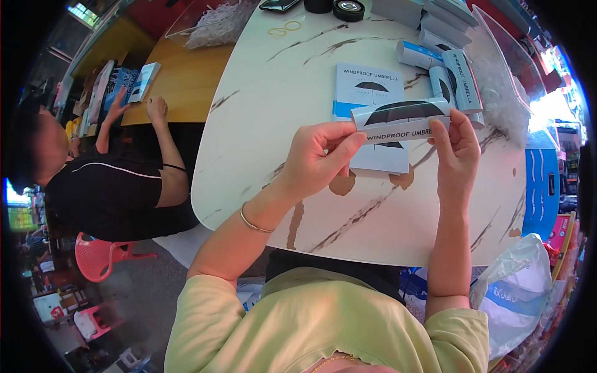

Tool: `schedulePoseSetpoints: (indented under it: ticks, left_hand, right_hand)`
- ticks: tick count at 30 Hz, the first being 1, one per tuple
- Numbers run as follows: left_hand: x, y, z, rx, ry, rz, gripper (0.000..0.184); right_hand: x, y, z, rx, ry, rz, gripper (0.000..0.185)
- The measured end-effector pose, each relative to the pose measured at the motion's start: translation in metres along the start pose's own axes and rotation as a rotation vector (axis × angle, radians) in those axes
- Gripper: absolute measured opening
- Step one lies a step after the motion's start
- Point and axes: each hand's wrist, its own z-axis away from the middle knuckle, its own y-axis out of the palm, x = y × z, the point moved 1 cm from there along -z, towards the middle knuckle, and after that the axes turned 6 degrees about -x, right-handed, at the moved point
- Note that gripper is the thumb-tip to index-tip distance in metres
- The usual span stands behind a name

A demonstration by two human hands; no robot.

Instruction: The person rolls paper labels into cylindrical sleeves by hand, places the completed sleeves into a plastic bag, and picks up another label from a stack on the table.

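Observation:
A curled paper sleeve (pixel 401 119) printed "WINDPROOF UMBRELLA" with a black umbrella picture is held level between my two hands. My left hand (pixel 324 152) pinches its left end between thumb and fingers. At its right end my right hand (pixel 455 146) grips it the same way. Beneath lie flat white and blue printed sheets (pixel 367 93) with the same umbrella design, partly hidden by the sleeve. Several rolled sleeves (pixel 460 81) lie on the table's right side, beyond my right hand.
The marble-patterned table (pixel 261 112) carries rubber bands (pixel 285 28), a tape roll (pixel 348 10) and stacked grey-white papers (pixel 435 18). Clear bins (pixel 497 93) stand right. At left, a person in black (pixel 118 186) sits by a wooden table (pixel 180 81). A plastic bag (pixel 516 292) hangs lower right.

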Motion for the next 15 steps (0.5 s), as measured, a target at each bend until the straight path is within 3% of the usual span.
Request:
schedulePoseSetpoints:
  ticks: [15]
  left_hand:
    - [-0.0009,0.001,0.0003,0.001,-0.002,0.006,0.019]
  right_hand:
    - [0.0,-0.0009,0.0008,0.003,-0.01,-0.007,0.025]
